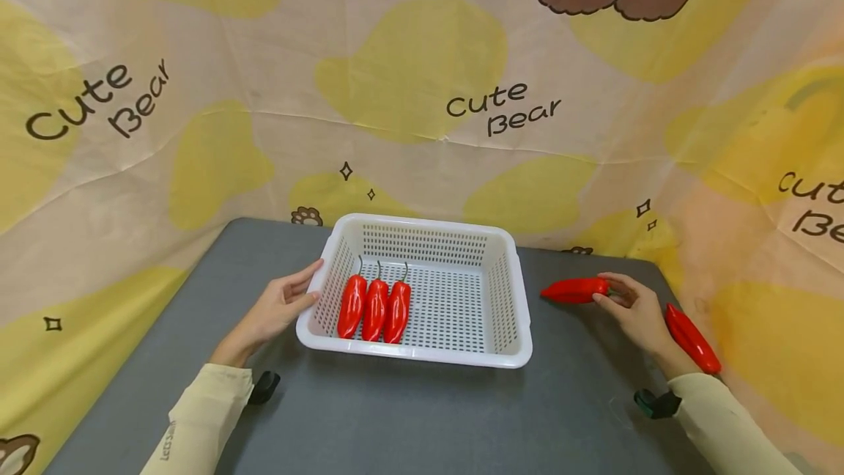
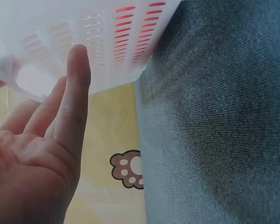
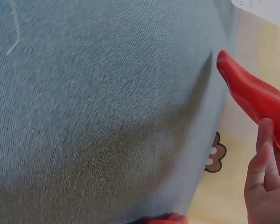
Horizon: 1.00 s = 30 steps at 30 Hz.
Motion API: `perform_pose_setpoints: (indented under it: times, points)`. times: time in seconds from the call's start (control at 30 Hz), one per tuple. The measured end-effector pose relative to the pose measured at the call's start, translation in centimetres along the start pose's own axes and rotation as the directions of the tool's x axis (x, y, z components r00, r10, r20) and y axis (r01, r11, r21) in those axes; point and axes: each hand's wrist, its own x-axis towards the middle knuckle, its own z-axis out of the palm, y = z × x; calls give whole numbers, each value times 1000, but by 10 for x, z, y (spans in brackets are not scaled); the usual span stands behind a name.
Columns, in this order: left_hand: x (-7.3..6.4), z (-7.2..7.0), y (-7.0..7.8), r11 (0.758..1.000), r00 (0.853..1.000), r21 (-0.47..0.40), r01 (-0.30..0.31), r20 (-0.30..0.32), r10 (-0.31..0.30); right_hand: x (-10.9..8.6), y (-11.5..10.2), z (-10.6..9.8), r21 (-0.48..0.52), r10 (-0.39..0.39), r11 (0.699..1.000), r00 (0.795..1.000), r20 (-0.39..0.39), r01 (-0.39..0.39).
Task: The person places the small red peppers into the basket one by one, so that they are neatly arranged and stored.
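A white plastic basket (image 1: 422,356) stands on the table with three red chili peppers (image 1: 376,310) side by side in its left part, stems toward the back. My left hand (image 1: 280,306) holds the basket's left rim, thumb over the edge. In the left wrist view, straight fingers (image 2: 77,79) reach along the slotted outer wall. To the right of the basket, my right hand (image 1: 629,310) pinches another red chili pepper (image 1: 574,290) near its stem end, its tip pointing left toward the basket. One more red chili pepper (image 1: 692,339) lies beside my right wrist.
A dark grey table (image 1: 409,416) lies under everything. Its back and sides meet a hanging cloth (image 1: 395,160) with yellow patches and bear prints. Black wrist devices (image 1: 264,387) sit by both cream sleeves (image 1: 204,416).
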Motion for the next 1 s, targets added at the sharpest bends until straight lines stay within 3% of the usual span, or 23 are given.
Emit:
perform_pose_setpoints:
  times: [0.13,0.3,0.4,0.53,0.7,0.83,1.0]
  points:
    - [-1,1,1,1000,1000,0,7,-8,-7,2,-4,-3,51,123,991,992,0,-122]
    - [0,4,0,1000,1000,5,1,-8,0,2,-5,-6,164,283,946,959,-4,-278]
    - [-1,4,0,1000,1000,5,-9,-9,9,4,-5,-6,289,343,899,939,0,-328]
    - [-2,3,1,1000,1000,18,-11,-26,11,8,-8,-4,464,406,806,914,18,-368]
    - [-3,3,1,1000,1000,31,2,-25,-2,7,-12,-3,544,455,739,890,32,-397]
    - [-2,2,0,999,1000,34,1,-24,0,6,-15,-1,562,431,741,902,23,-368]
    - [-1,2,-2,1000,1000,18,-6,-22,6,6,-19,0,556,392,764,920,6,-329]
